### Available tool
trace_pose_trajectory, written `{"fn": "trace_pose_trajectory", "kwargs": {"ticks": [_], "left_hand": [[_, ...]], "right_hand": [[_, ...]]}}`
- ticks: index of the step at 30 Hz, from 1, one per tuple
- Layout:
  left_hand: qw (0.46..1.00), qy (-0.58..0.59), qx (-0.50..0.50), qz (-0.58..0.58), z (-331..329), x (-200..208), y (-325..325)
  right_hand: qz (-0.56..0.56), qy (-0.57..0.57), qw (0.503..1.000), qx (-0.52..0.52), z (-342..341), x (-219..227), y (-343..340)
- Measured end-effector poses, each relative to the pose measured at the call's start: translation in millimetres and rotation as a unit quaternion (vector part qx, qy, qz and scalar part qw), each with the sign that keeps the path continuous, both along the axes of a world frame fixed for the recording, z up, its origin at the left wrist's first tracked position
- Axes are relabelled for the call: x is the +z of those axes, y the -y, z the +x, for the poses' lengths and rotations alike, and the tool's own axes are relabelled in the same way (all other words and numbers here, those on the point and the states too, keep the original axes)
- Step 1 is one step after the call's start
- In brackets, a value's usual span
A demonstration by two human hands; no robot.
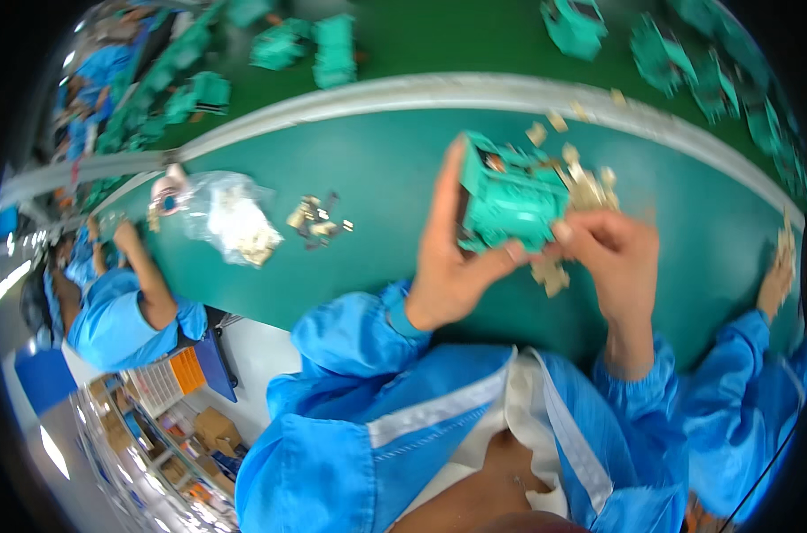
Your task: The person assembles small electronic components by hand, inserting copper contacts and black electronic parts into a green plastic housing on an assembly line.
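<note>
Both hands [448, 266] [612, 253] grip pinching teal housing [510, 200] above bench [377, 169], near its rail.

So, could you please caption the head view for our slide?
Both hands, left hand and right hand, hold a green plastic housing.

- Left hand [445, 258]: raised in front of the chest, fingers pointing up and away, thumb reaching right, closed in a grip.
- Right hand [612, 253]: level with the left and just beside it, fingers curled inward, fingertips meeting the left thumb.
- Both forearms in blue sleeves, rising from the lower edge.
</note>
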State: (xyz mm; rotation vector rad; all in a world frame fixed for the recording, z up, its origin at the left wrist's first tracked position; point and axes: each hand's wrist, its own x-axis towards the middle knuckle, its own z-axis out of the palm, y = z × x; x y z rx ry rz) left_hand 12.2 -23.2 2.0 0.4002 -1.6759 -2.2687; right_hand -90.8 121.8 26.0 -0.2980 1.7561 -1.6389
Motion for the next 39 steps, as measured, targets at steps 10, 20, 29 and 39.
{"fn": "trace_pose_trajectory", "kwargs": {"ticks": [10, 20, 29, 39], "left_hand": [[0.918, 0.068, 0.157, -0.359, -79.5, 1.8, 104.9], [0.758, 0.066, 0.274, -0.588, -96.9, -17.1, 139.4], [0.679, 0.199, 0.272, -0.652, -65.6, -38.3, 202.5], [0.49, 0.269, 0.215, -0.801, -82.7, -20.1, 194.4]], "right_hand": [[-0.069, -0.159, 0.978, -0.118, 8.2, -13.5, 4.2], [-0.053, -0.219, 0.969, -0.096, 10.4, -28.9, 10.0], [-0.055, -0.293, 0.951, -0.079, 14.0, -30.0, 10.6], [-0.074, -0.397, 0.911, -0.086, 17.1, -26.3, 11.2]]}}
